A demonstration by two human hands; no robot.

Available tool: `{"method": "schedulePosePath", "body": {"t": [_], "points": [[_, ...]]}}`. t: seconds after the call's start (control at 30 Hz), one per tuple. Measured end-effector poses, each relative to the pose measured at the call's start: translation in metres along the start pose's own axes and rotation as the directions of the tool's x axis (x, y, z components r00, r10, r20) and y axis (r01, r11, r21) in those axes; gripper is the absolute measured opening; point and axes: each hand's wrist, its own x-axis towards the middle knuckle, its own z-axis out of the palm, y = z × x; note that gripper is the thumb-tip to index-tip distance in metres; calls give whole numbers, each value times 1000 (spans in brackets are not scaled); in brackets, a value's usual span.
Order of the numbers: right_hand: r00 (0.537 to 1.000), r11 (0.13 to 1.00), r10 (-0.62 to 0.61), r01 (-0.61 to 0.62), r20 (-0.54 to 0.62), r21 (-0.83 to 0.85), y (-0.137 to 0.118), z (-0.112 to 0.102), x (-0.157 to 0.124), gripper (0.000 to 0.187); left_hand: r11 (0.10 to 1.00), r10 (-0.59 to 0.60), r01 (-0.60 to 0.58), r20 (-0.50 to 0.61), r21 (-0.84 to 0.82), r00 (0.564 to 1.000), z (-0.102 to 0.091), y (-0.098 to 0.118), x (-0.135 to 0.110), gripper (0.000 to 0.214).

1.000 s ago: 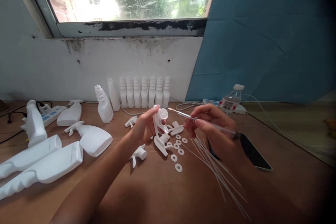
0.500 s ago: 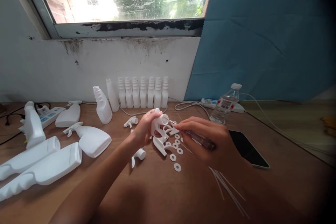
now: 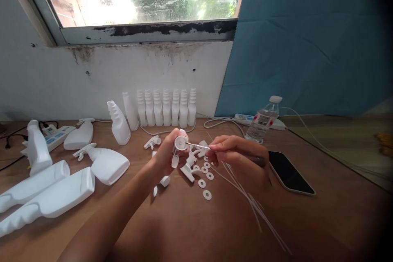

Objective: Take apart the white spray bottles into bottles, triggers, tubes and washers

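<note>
Left grip [image 3: 167,151] turned, sprayer collar [image 3: 180,143] facing viewer

A white plastic spray head [image 3: 181,144] is sitting tilted in the fingers of the left hand [image 3: 166,152]. Its round, open collar is facing the wearer and showing a ringed inside, while its trigger [image 3: 175,161] is pointing downward below. A slim tool [image 3: 199,146] with a shiny metal shaft is lying nearly level in the fingers of the right hand [image 3: 239,153], its rear mostly hiding behind them. The tip is meeting the collar's mouth; whether it is touching inside is too small to tell.
</note>
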Motion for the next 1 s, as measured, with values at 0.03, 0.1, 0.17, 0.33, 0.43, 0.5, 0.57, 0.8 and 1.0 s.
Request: {"method": "schedulePosePath", "body": {"t": [0.03,0.1,0.17,0.33,0.43,0.5,0.57,0.8,1.0], "points": [[1000,1000,9,-10,10,12,0,0,0,15,1000,0,0,-11,10,1000,2,0,-1,17],[996,996,85,-85,39,8,0,0,1,13,995,43,-36,-76,90,996,5,1,-4,17],[983,983,172,-176,63,58,2,-1,4,13,983,82,-62,-116,172,990,7,1,-5,18],[968,919,251,-242,12,310,19,-2,11,13,988,102,-89,-102,128,990,7,3,-6,22],[944,860,331,-304,6,410,27,1,12,10,995,77,-72,-91,66,993,6,5,-5,22],[927,821,375,-330,-4,466,30,3,12,9,999,36,-34,-79,31,996,6,6,-4,24],[919,800,395,-334,-18,498,33,4,12,8,1000,5,-5,-53,5,999,6,5,-4,27],[981,928,179,-142,-79,345,36,9,6,10,995,87,-79,-129,63,988,3,1,0,32],[937,967,-251,253,-242,-21,29,6,8,12,825,295,-144,-199,546,935,-12,9,1,34]]}}
